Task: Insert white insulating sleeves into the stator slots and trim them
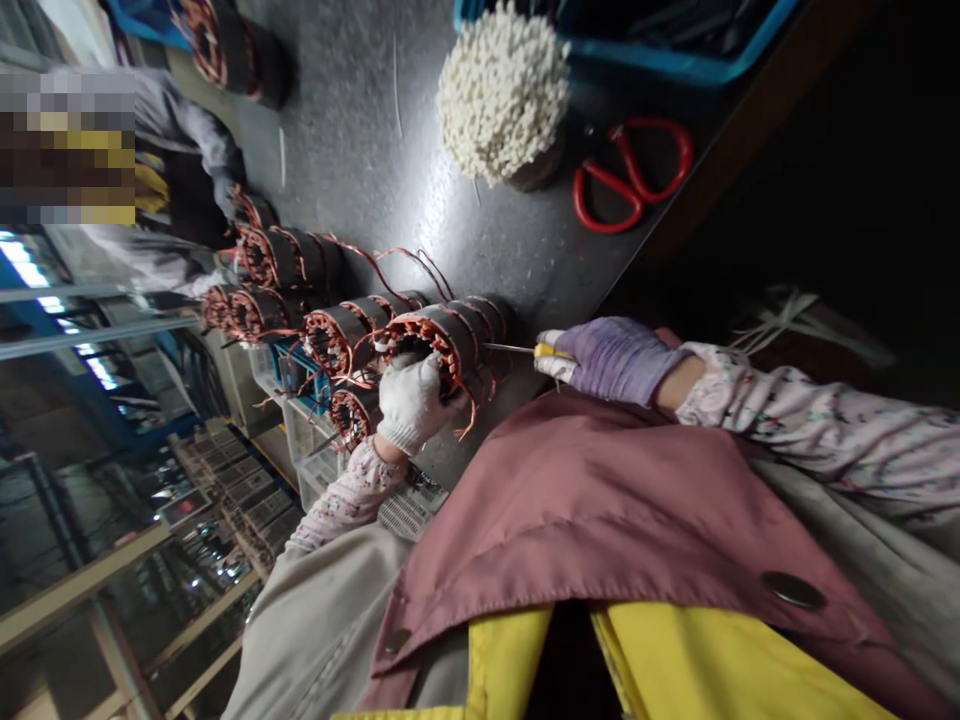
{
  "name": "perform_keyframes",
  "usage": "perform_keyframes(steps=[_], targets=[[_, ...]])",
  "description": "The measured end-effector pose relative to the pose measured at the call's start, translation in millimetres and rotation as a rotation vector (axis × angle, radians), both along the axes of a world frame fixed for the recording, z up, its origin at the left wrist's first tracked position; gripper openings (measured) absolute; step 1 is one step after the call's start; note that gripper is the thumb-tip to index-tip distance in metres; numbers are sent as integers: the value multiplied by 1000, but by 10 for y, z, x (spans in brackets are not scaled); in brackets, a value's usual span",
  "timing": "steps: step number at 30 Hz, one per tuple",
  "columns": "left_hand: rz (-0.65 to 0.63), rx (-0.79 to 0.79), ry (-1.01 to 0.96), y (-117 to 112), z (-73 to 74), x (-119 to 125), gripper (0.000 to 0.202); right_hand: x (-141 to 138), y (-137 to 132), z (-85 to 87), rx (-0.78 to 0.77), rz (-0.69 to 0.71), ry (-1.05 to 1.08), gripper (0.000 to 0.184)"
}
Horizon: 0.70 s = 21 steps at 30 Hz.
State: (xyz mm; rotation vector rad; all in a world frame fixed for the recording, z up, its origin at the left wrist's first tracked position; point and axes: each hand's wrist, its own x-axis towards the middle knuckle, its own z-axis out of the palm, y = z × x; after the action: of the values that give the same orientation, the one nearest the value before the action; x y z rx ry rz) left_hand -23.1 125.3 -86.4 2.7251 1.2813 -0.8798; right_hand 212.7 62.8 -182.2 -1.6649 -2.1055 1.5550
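A grey motor stator [461,335] with copper windings lies on its side on the dark metal table. My left hand [411,400], in a white glove, grips its near open end, with the fingertips partly hidden at the bore. In a purple and white glove, my right hand [611,360] is closed around the yellow handle of a thin screwdriver [514,348]. The shaft points at the stator's far end, where the tip's exact contact is hard to see. Beside this stator sit another wound stator [337,340] and a smaller-looking one [351,415], with loose copper leads around them.
Red-handled scissors [634,180] lie near the table [517,255] edge, by a bundle of white sticks or tubes [504,95]. A blue bin [675,65] stands beyond. Across the table, a co-worker [180,130] handles more stators [281,258].
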Motion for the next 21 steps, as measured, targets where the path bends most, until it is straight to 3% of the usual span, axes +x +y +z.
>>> perform_keyframes(steps=[8,16,21], targets=[[55,-85,-16,-14,39,19,37,-3,-41,6,-55,14,31,46],[16,-38,-34,-23,31,-2,32,-76,-117,4,-22,-57,56,44],[12,-34,-38,-22,19,-13,31,-59,-73,86,-43,-11,-14,43]])
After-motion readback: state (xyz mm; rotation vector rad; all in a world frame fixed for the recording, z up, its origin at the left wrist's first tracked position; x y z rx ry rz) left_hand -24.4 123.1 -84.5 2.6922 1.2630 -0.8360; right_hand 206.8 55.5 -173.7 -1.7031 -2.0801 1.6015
